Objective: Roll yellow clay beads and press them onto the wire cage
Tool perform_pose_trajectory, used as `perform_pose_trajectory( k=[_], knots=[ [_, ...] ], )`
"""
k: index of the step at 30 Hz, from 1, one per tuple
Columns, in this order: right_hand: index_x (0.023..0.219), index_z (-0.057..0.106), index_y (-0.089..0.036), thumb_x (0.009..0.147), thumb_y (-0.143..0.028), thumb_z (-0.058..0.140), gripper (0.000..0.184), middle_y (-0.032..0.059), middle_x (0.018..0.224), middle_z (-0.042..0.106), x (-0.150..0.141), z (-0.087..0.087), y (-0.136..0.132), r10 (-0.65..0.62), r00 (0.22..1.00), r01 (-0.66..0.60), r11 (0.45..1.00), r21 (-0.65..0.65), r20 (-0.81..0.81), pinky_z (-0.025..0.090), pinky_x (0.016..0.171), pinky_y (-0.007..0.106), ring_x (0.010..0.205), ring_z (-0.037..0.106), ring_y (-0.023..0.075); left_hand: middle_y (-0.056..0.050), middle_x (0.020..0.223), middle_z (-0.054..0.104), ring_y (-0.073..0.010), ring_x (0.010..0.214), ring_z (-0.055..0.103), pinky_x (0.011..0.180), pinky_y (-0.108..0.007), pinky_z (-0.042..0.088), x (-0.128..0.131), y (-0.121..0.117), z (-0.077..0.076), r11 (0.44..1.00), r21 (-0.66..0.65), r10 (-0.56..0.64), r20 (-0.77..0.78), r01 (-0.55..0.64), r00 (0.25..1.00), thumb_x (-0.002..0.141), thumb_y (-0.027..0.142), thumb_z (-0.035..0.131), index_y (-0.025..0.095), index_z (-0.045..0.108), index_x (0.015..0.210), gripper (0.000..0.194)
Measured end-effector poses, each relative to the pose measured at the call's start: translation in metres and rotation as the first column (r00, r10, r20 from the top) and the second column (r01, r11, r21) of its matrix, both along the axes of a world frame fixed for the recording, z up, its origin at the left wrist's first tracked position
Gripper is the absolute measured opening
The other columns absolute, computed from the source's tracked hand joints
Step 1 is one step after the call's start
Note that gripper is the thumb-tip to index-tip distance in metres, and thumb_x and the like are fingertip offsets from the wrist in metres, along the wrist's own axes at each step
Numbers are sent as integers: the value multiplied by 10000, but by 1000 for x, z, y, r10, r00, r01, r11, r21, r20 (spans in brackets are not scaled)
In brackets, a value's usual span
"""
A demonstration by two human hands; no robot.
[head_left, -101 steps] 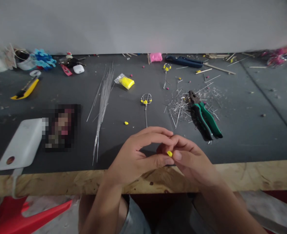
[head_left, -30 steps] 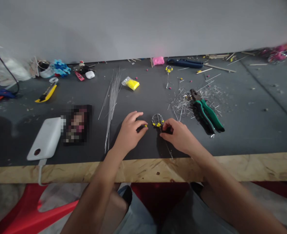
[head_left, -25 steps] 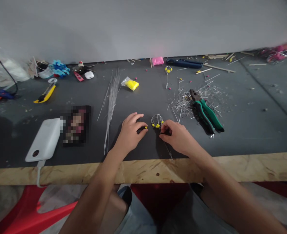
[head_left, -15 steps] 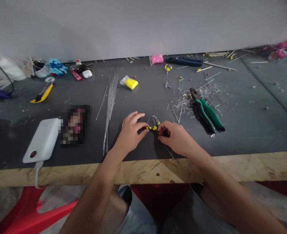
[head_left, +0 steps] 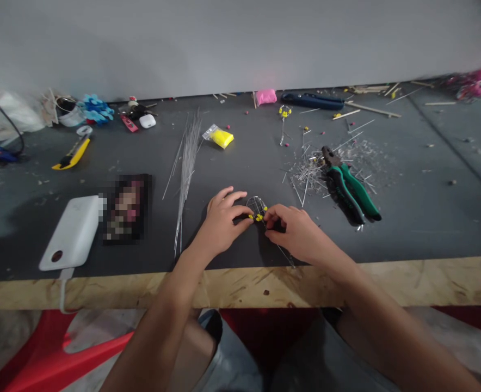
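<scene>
A small wire cage on a wire stem (head_left: 257, 205), dotted with yellow clay beads, lies on the dark table (head_left: 407, 218) between my hands. My right hand (head_left: 293, 231) pinches the stem just below the cage. My left hand (head_left: 223, 220) has thumb and forefinger pinched on a tiny yellow bead (head_left: 250, 216) at the cage's left rim, its other fingers raised.
Green-handled pliers (head_left: 349, 185) lie on a heap of wire offcuts (head_left: 306, 174) to the right. A bundle of straight wires (head_left: 185, 163), a bagged yellow clay lump (head_left: 221, 137), a second beaded wire piece (head_left: 283, 117), pink clay (head_left: 265, 97), a white power bank (head_left: 74, 231) and a yellow utility knife (head_left: 72, 154) are spread around.
My hands went from the table edge, rolling a yellow bead, out to the wire cage. My right hand took the stem and my left brought the bead against the cage.
</scene>
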State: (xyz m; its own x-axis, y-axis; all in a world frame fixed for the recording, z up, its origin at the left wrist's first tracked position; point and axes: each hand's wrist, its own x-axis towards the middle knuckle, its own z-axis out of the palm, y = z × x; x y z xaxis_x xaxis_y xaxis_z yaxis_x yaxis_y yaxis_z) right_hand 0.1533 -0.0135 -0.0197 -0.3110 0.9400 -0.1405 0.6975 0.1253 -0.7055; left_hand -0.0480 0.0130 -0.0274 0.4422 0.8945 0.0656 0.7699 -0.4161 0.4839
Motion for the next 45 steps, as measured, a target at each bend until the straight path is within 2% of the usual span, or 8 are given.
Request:
perform_pose_trajectory(
  k=[27, 33, 36, 37, 39, 41, 43, 45],
  knots=[
    [944, 598, -241, 749, -129, 620, 226, -8, 855, 705, 0, -1, 0, -2, 1000, 2, 1000, -3, -1, 382, 782, 357, 835, 564, 205, -43, 1356, 559, -304, 1371, 336, 1102, -531, 285, 0, -1, -3, 999, 50, -1, -31, 2, 1000, 864, 286, 609, 232, 703, 887, 111],
    [955, 607, -236, 751, -138, 609, 226, 3, 860, 702, 1, -1, 0, -4, 1000, 4, 1000, -14, -14, 388, 788, 367, 841, 569, 209, -47, 1363, 556, -303, 1381, 329, 1113, -530, 283, -2, -3, 8, 999, 33, 10, -47, -9, 999, 836, 310, 648, 241, 682, 958, 144],
    [964, 611, -239, 751, -165, 624, 226, 9, 870, 699, 2, 2, 1, -10, 999, 8, 999, -43, -46, 401, 782, 363, 852, 569, 211, -56, 1336, 575, -268, 1365, 370, 1126, -477, 299, -25, -2, 20, 982, 134, 132, -5, -130, 991, 851, 352, 627, 240, 664, 999, 189],
    [968, 613, -239, 753, -174, 627, 225, 11, 876, 699, 2, 3, 1, -15, 998, 11, 998, -59, -58, 407, 782, 362, 857, 569, 211, -62, 1322, 582, -253, 1350, 397, 1135, -456, 295, -38, -1, 24, 954, 194, 227, 19, -226, 974, 864, 352, 606, 234, 658, 1002, 190],
    [971, 616, -237, 758, -188, 627, 219, 17, 886, 697, 2, 5, 1, -27, 997, 21, 996, -88, -74, 414, 782, 362, 859, 569, 208, -90, 1296, 592, -246, 1277, 485, 1117, -423, 329, -69, 1, 29, 842, 290, 461, 48, -454, 886, 867, 370, 587, 204, 653, 1012, 230],
    [972, 616, -234, 761, -192, 624, 216, 18, 889, 696, 2, 7, 2, -40, 995, 29, 993, -116, -91, 421, 778, 358, 849, 567, 201, -146, 1285, 586, -273, 1229, 527, 1042, -399, 411, -101, 2, 31, 749, 268, 636, -38, -605, 771, 849, 371, 588, 140, 641, 1072, 326],
    [973, 613, -234, 763, -199, 623, 214, 14, 887, 695, 3, 7, 2, -58, 992, 42, 989, -140, -113, 428, 769, 348, 833, 566, 191, -160, 1285, 571, -276, 1108, 599, 946, -375, 480, -127, 1, 32, 724, 154, 689, -219, -673, 691, 830, 437, 583, 111, 593, 1175, 475],
    [972, 611, -238, 766, -212, 623, 207, 7, 883, 693, 4, 7, 3, -71, 988, 50, 987, -152, -137, 433, 758, 335, 816, 566, 181, -187, 1218, 604, -369, 1072, 603, 926, -490, 470, -145, -2, 33, 682, 112, 714, -316, -722, 625, 776, 492, 617, 96, 616, 1154, 547]
  ],
)
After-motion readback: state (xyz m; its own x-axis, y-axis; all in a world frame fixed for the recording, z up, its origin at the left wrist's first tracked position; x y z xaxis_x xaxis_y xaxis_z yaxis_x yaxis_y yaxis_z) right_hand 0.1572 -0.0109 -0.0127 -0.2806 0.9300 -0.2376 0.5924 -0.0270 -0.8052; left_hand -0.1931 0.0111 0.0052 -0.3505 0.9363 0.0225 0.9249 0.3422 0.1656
